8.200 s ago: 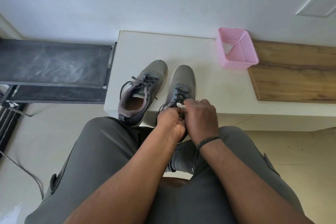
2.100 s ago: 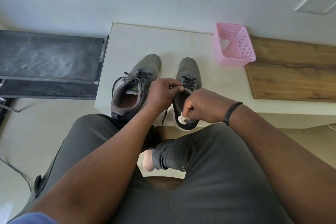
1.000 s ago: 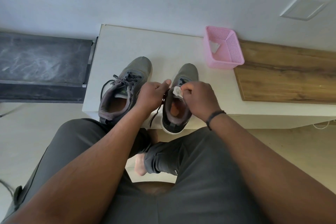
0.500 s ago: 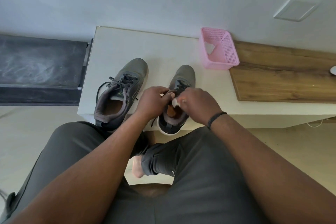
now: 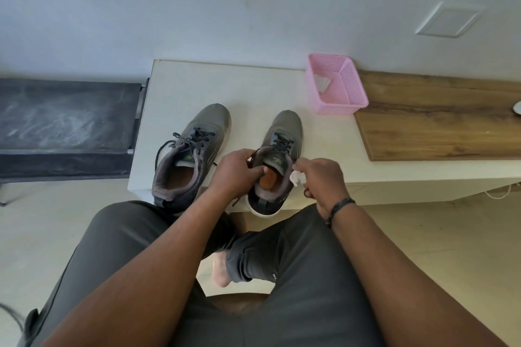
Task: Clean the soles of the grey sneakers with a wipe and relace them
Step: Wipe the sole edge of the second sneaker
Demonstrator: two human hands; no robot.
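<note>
Though only the head view is given, it shows both sneakers upright on the white tabletop (image 5: 183, 87), toes to the wall, heels just over the near edge. The left sneaker (image 5: 187, 160) stands untouched, its laces loosely threaded. The left hand (image 5: 236, 175) holds the right sneaker (image 5: 277, 160), its grip curled over the collar with the thumb inside the opening. The right hand (image 5: 321, 180) hovers beside that collar, its grip pinching a small white wipe (image 5: 297, 177).

A sneaker like this is likely light, with a soft upper that gives under pressure and a firmer sole; the collar or heel counter looks the soundest hold for turning it sole-up. The wipe is limp and probably damp, so it needs a bunched pinch.

A pink basket (image 5: 351, 90) stands well behind the right sneaker, holding one white scrap, perhaps another wipe.
</note>
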